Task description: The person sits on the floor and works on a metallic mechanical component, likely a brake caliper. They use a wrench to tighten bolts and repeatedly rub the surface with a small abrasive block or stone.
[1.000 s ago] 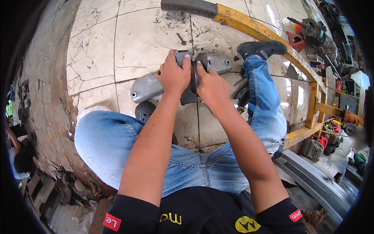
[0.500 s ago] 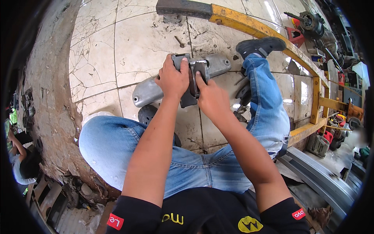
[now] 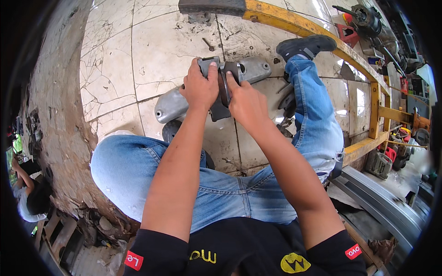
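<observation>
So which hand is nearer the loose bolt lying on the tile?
Left. The left hand grips the dark metal part just below the bolt; the right hand sits lower and farther right.

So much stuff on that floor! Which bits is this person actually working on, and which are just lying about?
In hand:
- left hand and right hand, both gripping a small dark metal part
- long grey metal casing lying right beneath it

Lying about:
- loose bolt on the tiles
- yellow frame
- red power tool
- tools by the right leg
</observation>
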`<state>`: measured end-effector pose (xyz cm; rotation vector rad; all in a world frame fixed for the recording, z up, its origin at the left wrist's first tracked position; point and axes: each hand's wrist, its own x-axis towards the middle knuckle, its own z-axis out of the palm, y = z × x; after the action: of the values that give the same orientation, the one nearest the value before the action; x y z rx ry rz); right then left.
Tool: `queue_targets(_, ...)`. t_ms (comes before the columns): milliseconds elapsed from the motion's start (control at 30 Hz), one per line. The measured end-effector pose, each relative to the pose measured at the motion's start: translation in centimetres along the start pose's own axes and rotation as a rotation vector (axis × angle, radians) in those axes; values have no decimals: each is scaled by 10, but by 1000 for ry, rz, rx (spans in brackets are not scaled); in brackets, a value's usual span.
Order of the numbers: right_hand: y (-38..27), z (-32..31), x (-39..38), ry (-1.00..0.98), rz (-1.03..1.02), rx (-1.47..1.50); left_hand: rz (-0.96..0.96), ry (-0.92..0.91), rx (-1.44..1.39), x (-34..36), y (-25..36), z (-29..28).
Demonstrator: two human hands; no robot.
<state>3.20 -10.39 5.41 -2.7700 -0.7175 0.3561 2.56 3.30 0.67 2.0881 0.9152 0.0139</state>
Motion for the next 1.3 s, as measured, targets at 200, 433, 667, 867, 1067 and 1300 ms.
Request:
queue_targets(200, -3, 0, -18, -23, 12, -19, 4, 10, 38, -8, 1, 0)
queue_targets(433, -2, 7, 0, 50, 15, -15, 14, -7, 12, -7, 3, -1)
queue_targets(667, -5, 2, -12, -37, 48, -28, 28, -34, -14, -2, -5, -2)
queue_targets(867, 18, -10, -11, 32, 219, 146, 30, 23, -25, -6, -4, 0)
queue_targets(1067, 35, -10, -34, 93, 274, 274, 53, 93, -26, -16, -9, 6)
queue_targets(1300, 12, 13, -51, 93, 138, 272, 74, 127, -54, -22, -10, 7)
